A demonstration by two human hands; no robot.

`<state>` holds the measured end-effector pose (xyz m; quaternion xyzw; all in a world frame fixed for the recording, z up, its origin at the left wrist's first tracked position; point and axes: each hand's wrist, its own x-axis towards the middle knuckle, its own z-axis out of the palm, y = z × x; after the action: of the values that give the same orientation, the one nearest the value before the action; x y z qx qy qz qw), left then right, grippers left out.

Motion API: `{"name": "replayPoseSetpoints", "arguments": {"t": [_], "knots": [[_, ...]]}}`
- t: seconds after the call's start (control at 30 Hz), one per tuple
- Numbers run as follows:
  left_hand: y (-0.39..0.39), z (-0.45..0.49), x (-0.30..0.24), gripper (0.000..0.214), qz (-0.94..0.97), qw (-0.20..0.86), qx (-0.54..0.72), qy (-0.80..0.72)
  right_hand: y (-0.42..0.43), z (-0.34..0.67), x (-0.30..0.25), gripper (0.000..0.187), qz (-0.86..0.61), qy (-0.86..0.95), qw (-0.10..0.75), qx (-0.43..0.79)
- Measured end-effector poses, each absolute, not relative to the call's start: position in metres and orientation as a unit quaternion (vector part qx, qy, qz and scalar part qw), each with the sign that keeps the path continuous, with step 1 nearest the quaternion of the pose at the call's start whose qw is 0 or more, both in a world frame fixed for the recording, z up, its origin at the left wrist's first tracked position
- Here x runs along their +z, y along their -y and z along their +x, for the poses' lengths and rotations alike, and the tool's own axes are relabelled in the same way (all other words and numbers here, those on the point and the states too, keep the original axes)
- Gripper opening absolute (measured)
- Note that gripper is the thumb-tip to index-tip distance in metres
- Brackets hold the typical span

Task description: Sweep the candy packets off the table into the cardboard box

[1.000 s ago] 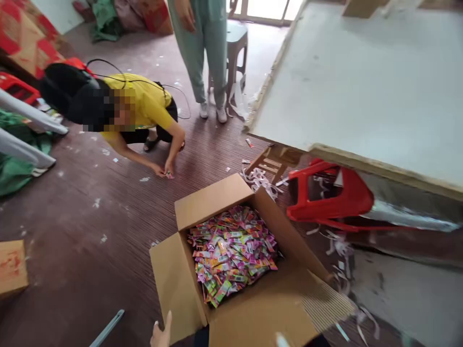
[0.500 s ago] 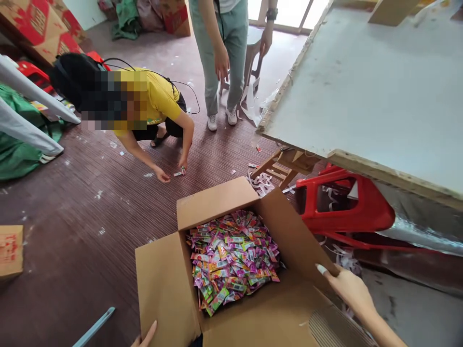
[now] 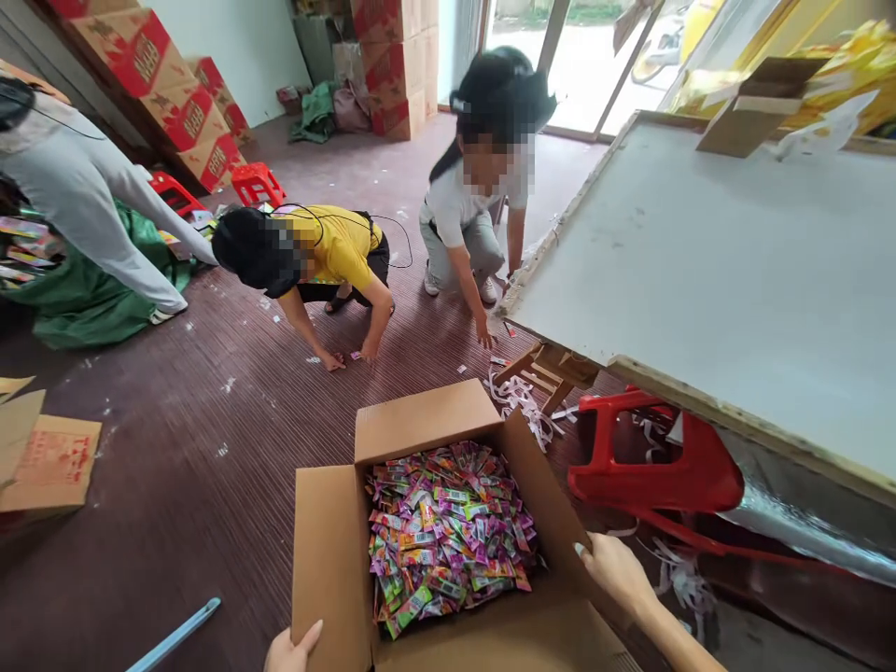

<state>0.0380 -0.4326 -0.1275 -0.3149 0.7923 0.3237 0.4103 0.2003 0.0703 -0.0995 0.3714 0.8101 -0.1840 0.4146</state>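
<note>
A cardboard box (image 3: 329,551) with its flaps folded outward stands in front of me, near the bottom of the view. Inside lies a heap of small colourful candy packets (image 3: 448,532), mostly pink, purple and green. At the left flap's lower corner, my left hand (image 3: 294,649) grips the edge, thumb on top and the other fingers hidden beneath. My right hand (image 3: 609,569) is closed on the edge of the right flap, its thumb on the inner face.
A white-topped table (image 3: 728,252) fills the right, above a red plastic stool (image 3: 658,457) lying on its side. Two people crouch ahead, reaching to the floor; another bends at left. A blue stick (image 3: 175,635) and another carton (image 3: 56,457) are at left.
The person in grey trousers has gone from standing to crouching, one hand reaching toward the floor. My view has tilted up. Both my hands stay on the flaps.
</note>
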Motion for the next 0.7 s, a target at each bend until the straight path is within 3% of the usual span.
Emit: {"name": "replayPoseSetpoints", "arguments": {"t": [0.33, 0.7], "knots": [[0.421, -0.059, -0.101, 0.016, -0.206, 0.393, 0.234, -0.865, -0.06, 0.146, -0.068, 0.027, 0.353, -0.836, 0.364, -0.212], [0.431, -0.09, -0.102, 0.029, -0.143, 0.373, 0.049, -0.915, -0.024, 0.123, -0.107, 0.032, 0.38, -0.811, 0.381, -0.228]]}}
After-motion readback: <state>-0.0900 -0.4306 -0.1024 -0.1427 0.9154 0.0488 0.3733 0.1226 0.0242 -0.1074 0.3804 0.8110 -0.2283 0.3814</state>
